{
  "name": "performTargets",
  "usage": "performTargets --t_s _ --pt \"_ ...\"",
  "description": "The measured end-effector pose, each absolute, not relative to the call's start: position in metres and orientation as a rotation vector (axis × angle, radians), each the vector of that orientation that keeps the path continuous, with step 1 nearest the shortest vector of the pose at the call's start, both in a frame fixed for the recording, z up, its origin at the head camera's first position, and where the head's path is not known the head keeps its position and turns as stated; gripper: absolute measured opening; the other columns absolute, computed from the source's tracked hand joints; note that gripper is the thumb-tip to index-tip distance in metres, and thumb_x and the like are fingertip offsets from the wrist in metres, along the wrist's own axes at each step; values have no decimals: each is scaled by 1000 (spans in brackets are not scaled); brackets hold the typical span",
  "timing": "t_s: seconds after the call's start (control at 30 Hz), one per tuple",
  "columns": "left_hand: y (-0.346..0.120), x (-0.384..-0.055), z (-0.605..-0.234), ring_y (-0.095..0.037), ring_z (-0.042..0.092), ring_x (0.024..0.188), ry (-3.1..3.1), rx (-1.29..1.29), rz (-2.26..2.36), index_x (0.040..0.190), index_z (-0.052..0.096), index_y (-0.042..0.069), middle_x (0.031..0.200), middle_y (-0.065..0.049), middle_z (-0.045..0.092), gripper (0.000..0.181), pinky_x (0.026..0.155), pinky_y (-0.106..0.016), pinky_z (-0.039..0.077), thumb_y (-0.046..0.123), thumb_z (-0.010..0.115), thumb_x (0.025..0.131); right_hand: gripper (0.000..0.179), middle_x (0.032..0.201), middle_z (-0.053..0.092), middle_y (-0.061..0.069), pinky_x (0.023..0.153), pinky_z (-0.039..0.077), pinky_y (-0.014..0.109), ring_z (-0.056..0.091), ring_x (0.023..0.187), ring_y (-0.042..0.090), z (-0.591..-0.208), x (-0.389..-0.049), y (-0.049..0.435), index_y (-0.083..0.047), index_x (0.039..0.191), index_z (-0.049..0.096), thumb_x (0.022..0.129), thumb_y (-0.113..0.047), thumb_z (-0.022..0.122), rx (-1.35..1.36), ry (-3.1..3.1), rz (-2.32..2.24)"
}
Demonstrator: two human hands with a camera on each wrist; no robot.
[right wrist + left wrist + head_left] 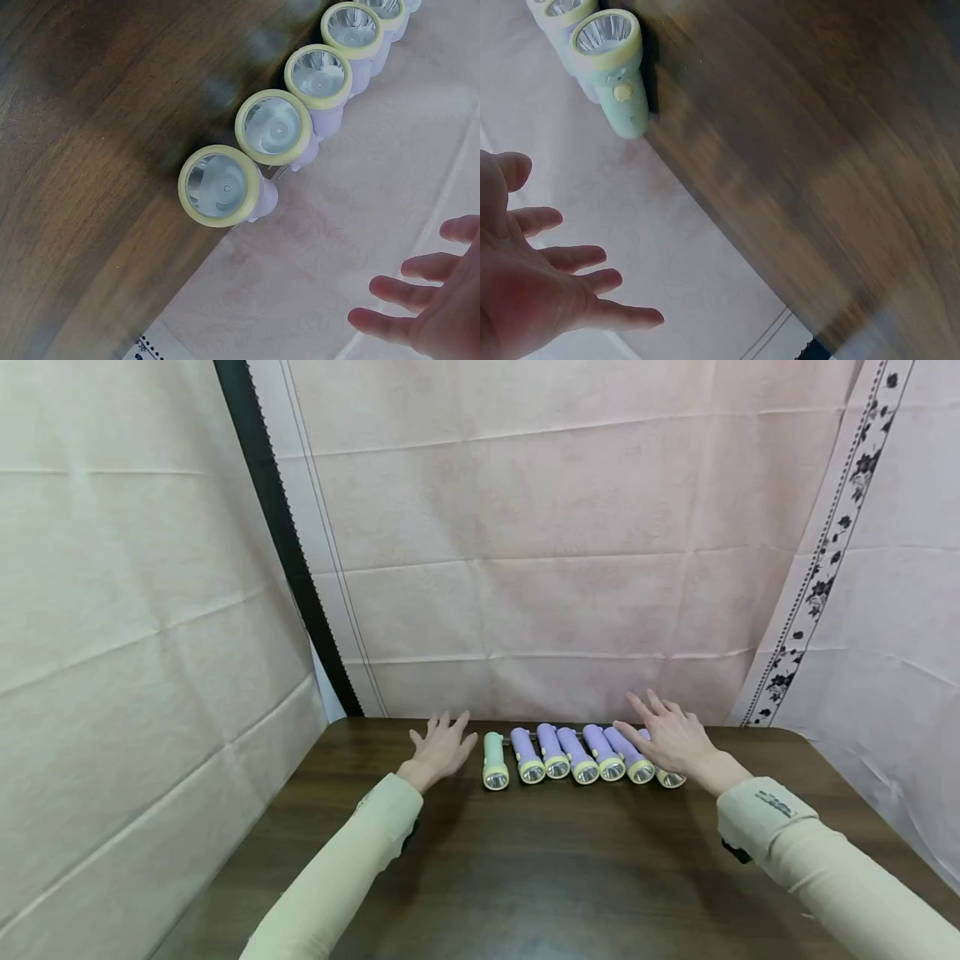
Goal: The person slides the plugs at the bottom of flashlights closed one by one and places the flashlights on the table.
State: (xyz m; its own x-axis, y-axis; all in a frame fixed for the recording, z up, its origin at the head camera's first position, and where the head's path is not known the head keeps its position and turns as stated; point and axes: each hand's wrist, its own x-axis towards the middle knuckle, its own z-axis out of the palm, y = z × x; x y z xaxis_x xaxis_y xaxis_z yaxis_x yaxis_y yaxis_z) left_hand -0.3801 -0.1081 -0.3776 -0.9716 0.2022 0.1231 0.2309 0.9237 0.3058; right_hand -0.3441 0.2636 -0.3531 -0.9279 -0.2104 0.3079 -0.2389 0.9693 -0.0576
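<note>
A row of flashlights stretches along the far part of the table, lenses toward me. At its left end lies a mint-green flashlight [494,758] with a yellow rim; several purple flashlights [551,747] fill the rest. My left hand [438,750], fingers spread and holding nothing, is just left of the green one. Its yellow switch shows on the green flashlight [621,86] in the left wrist view. Over the row's right end reaches my right hand [672,739], also spread and holding nothing, partly hiding the rightmost purple flashlight [671,780]. The right wrist view shows that end flashlight [219,186] apart from the fingers.
The flashlights lie on a dark brown wooden table [510,868], near its back edge. Pale creased cloth [525,527] hangs behind it and at both sides. A black strip [292,543] runs down the cloth at left, a floral border [832,552] at right.
</note>
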Motion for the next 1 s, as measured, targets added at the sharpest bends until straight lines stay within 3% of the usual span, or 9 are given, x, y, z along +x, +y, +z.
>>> performTargets --t_s 0.23,0.43,0.67,1.0 --pt "-89 -393 -387 -38 35 137 -2894 -423 -428 142 44 12 144 -19 43 47 109 -60 29 35 44 101 68 147 39 28 91 39 66 45 124 51 -352 -346 269 -6 146 39 99 -55 38 360 -2799 126" --pt "-73 -403 -394 -35 51 114 -2871 -443 -440 127 54 5 123 -18 55 35 92 -49 47 25 52 98 62 140 50 22 87 41 64 51 117 48 -357 -348 272 -5 139 47 99 -52 40 377 -2752 150" --pt "-51 -414 -404 -32 58 110 -2921 -284 -619 129 51 2 122 -19 55 37 86 -43 52 20 56 97 49 131 59 19 86 44 62 56 110 44 -360 -347 273 -5 126 57 100 -44 45 412 -2704 194" --pt "-27 -419 -416 -41 62 101 -3044 -54 -572 134 40 -6 116 -29 57 52 82 -48 53 17 58 90 45 122 64 18 84 47 59 60 106 42 -357 -345 267 -3 121 60 100 -41 47 444 -2696 187"
